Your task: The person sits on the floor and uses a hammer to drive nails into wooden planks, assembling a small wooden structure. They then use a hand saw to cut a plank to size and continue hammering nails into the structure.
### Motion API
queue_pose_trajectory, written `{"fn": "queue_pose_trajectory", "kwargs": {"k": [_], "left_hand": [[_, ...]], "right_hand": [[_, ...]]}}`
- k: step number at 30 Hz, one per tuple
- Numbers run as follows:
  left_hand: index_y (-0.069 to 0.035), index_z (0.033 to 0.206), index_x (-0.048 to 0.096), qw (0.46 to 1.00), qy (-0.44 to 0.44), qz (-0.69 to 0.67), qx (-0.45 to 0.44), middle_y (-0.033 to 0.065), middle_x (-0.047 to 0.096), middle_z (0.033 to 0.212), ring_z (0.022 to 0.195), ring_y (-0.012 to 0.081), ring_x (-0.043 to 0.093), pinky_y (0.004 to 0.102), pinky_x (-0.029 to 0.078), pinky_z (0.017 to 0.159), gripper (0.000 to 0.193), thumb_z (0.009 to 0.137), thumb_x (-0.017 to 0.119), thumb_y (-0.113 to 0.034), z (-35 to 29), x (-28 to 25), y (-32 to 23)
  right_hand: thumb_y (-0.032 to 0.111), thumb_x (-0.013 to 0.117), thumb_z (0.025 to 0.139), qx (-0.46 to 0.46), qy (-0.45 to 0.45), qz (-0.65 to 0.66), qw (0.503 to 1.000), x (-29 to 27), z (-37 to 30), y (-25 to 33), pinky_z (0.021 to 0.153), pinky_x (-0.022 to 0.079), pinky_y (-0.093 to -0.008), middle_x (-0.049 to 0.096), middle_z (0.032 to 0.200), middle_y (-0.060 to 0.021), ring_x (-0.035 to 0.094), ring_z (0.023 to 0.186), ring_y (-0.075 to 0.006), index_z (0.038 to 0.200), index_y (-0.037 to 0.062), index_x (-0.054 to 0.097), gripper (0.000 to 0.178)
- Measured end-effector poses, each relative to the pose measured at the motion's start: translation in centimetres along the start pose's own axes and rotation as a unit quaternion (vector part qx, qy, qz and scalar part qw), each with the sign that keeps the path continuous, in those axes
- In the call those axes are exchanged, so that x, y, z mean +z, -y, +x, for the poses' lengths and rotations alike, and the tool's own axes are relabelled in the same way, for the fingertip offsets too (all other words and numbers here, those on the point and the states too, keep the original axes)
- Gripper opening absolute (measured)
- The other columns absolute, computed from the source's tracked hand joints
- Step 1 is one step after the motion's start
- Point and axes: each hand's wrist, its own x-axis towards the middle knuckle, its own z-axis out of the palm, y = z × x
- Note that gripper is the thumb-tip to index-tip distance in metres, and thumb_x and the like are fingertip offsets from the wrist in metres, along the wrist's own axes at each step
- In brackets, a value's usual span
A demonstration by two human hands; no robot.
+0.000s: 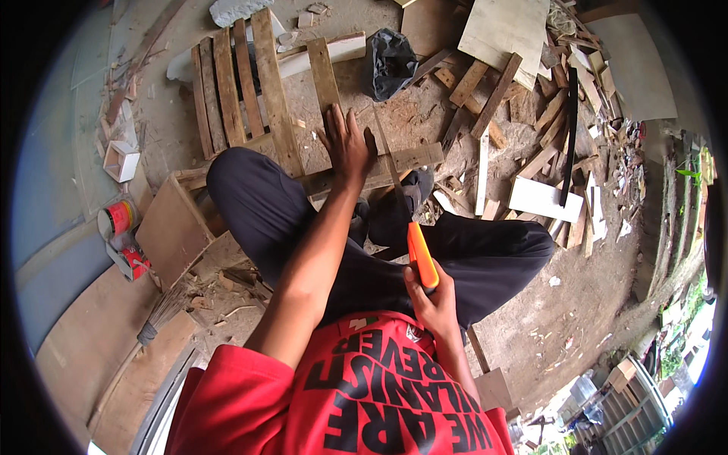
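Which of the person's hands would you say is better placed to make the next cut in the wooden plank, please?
Probably the right hand: it grips the orange-handled saw, whose blade reaches the wooden plank. The left hand lies flat on that plank.

Left hand (346,142) spread flat (arm outstretched), right hand (434,302) fisted near chest.

Scene being lit evenly by soft daylight, no hard shadows being cast. Straight edges being bent toward rim by fisheye, corners being blacked out. Detail being smeared w/ blur near edges; centre sharp.
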Motion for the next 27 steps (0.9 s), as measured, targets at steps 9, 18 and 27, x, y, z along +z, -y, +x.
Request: {"fn": "queue_pose_trajectory", "kwargs": {"k": [9, 18, 27], "left_hand": [[0.0, 0.12, 0.064, 0.998, 0.046, -0.034, -0.02, 0.0229, 0.022, 0.162, 0.151, 0.0397, 0.018, 0.0632, 0.021, 0.116, 0.044, 0.086, 0.055, -0.026, -0.1, -1.6, -1.1], [-0.004, 0.082, 0.07, 0.989, 0.028, -0.009, 0.143, 0.0161, 0.061, 0.123, 0.122, 0.0323, 0.052, 0.0578, 0.032, 0.107, 0.03, 0.095, 0.053, -0.025, -1.1, -1.7, -1.3], [-0.005, 0.079, 0.071, 0.987, 0.031, 0.06, 0.149, 0.0081, 0.065, 0.102, 0.112, 0.0247, 0.054, 0.0507, 0.031, 0.104, 0.036, 0.096, 0.05, -0.028, -0.8, -0.8, -1.0]], "right_hand": [[0.019, 0.068, 0.095, -0.001, -0.076, -0.061, 0.995, 1.7, 0.4, 2.5, 0.048, 0.037, -0.0293, 0.052, 0.054, -0.0041, 0.043, 0.052, -0.0072, 0.079, -0.0019, 0.059, 0.028], [0.018, 0.067, 0.097, -0.08, -0.095, -0.033, 0.992, -0.1, -2.7, 0.0, 0.048, 0.032, -0.0276, 0.044, 0.058, -0.001, 0.038, 0.057, -0.005, 0.078, -0.0016, 0.056, 0.029], [0.016, 0.069, 0.094, -0.102, -0.115, -0.067, 0.986, -2.8, -1.6, 0.3, 0.046, 0.034, -0.0313, 0.043, 0.053, -0.007, 0.039, 0.052, -0.007, 0.07, -0.0008, 0.049, 0.035]]}}
